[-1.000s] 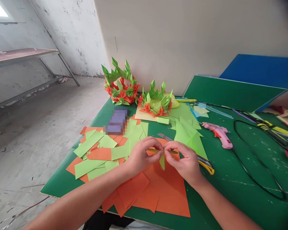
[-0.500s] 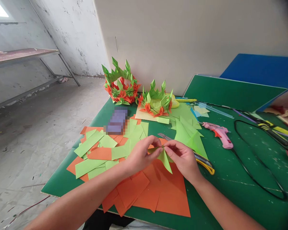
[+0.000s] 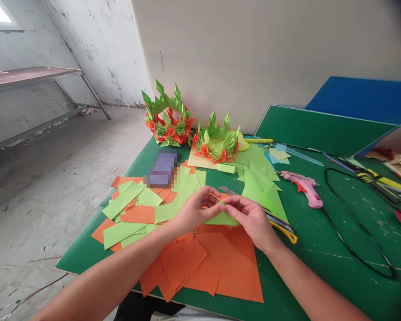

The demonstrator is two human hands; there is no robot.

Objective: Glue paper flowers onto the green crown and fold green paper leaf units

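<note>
Between my two hands is a folded piece of light green paper point(image 3: 223, 218), held just above the orange sheets point(image 3: 235, 263). My left hand point(image 3: 200, 207) pinches its upper edge between thumb and fingers. From the other side, my right hand point(image 3: 250, 216) grips it the same way, the fingertips of both hands nearly meeting. Part of the paper is hidden behind the fingers. A yellow-handled utility knife point(image 3: 282, 227) lies partly under my right hand, and a metal blade point(image 3: 227, 190) shows beyond the fingers.
Two green and orange folded-paper crowns point(image 3: 169, 127) point(image 3: 217, 145) stand at the back. Loose green and orange strips point(image 3: 123, 200) cover the left side. A pink glue gun point(image 3: 304, 187) with a black cord lies right. A blurred purple object point(image 3: 162, 168) rests near the strips. Boards point(image 3: 324, 129) lean behind.
The green paper has turned: its pointed flap, which hung down between my hands, now shows as a wider, flatter shape. My hands stay in nearly the same place.
</note>
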